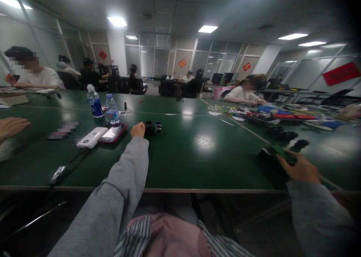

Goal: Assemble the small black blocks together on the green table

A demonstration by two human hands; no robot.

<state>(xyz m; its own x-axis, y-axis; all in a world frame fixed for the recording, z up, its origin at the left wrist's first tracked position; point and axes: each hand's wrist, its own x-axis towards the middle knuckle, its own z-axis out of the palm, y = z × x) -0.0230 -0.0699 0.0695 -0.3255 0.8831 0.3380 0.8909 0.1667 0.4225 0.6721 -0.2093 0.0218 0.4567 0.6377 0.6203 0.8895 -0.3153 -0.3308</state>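
Note:
My left hand (138, 130) reaches over the table with its fingers curled. It is right beside a small dark block (148, 127); whether the fingers hold this block or something else is hidden. A second small block (158, 128), dark with a pale lower edge, stands just to the right. At the right side, my right hand (301, 168) grips a dark green object (284, 154), blurred, its kind unclear. Under and beside that object is a black box-like thing (267, 161). Several black lumpy items (282, 133) lie just beyond my right hand.
A green table (191, 166) spans the view. Left of my arm are two bottles (96, 103), a white power bank (91, 137) with a cable, and a phone (113, 133). Another person's hand (12, 128) rests at far left. Coloured clutter (284, 114) covers the right back.

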